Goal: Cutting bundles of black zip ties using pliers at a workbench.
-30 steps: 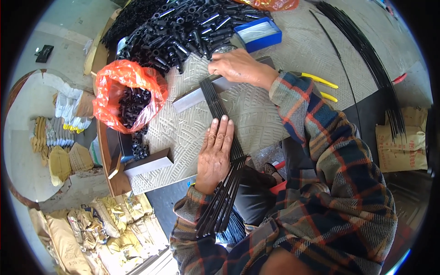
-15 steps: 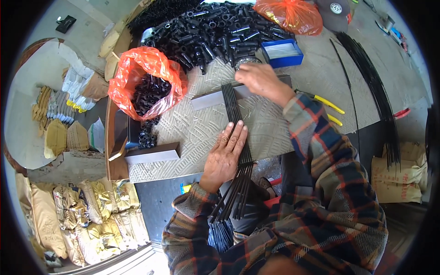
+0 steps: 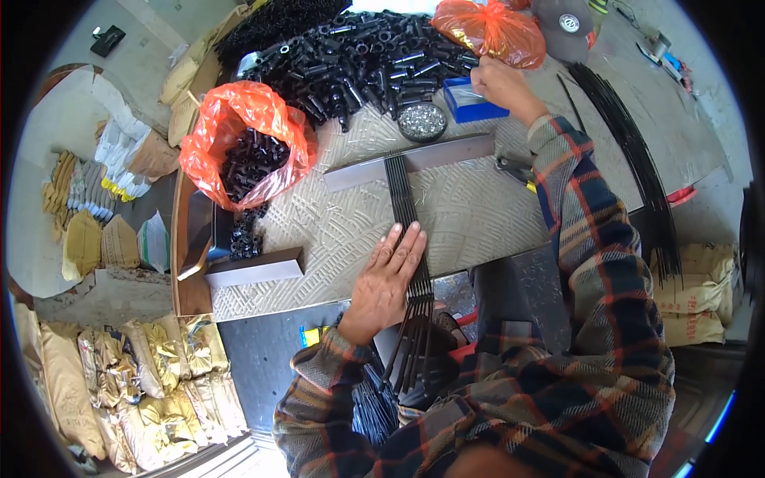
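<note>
Left hand [image 3: 382, 288] lies flat, fingers slightly apart, on black rods [image 3: 400, 191] extending ahead of and behind it. Blue box [image 3: 478, 112] partly obscured by right hand [image 3: 507, 89], fingers curled together; whether they grip anything cannot be determined.

grey floor [image 3: 111, 296], table [image 3: 331, 227] with brown wooden edge [image 3: 185, 293]

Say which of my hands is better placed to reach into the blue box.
Likely your right hand: it is right by the blue box, while your left hand rests on the black rods, farther from it.
</note>
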`<action>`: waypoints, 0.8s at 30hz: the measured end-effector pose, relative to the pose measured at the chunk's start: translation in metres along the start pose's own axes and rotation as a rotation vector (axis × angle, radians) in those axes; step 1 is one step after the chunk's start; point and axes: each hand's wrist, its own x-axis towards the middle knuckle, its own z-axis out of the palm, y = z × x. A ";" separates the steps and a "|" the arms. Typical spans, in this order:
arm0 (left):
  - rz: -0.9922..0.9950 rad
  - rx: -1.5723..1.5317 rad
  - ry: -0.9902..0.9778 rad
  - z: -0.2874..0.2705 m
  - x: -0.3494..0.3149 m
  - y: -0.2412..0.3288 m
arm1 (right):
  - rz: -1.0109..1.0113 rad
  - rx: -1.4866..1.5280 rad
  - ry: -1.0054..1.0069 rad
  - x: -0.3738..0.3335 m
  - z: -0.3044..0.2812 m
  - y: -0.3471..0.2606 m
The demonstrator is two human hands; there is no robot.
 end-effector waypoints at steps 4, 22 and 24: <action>0.006 0.031 0.042 0.002 0.002 0.004 | 0.038 -0.032 0.044 -0.003 -0.011 -0.008; -0.014 0.013 0.022 0.002 0.008 0.007 | -0.198 0.352 -0.089 -0.038 -0.001 -0.103; -0.014 0.011 0.023 0.002 0.008 0.007 | -0.191 0.368 -0.078 -0.038 0.000 -0.102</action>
